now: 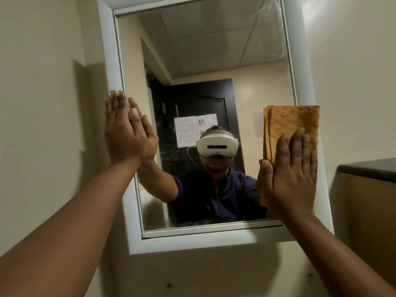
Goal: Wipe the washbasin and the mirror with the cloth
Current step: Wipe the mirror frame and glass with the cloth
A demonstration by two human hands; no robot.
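Note:
A mirror (214, 61) in a white frame (111, 61) hangs on the cream wall in front of me. My left hand (122, 133) lies flat, fingers together, against the frame's left side and the glass edge. My right hand (293, 174) presses a folded orange cloth (293, 118) flat against the mirror's right edge, over glass and frame. The cloth sticks out above my fingers. The glass reflects a person in a dark shirt with a white headset. The washbasin is out of view.
A cabinet or ledge with a dark top (368, 168) juts out at the right, close to the mirror frame. Cream wall (42, 82) surrounds the mirror. A dark door with papers on it shows in the reflection.

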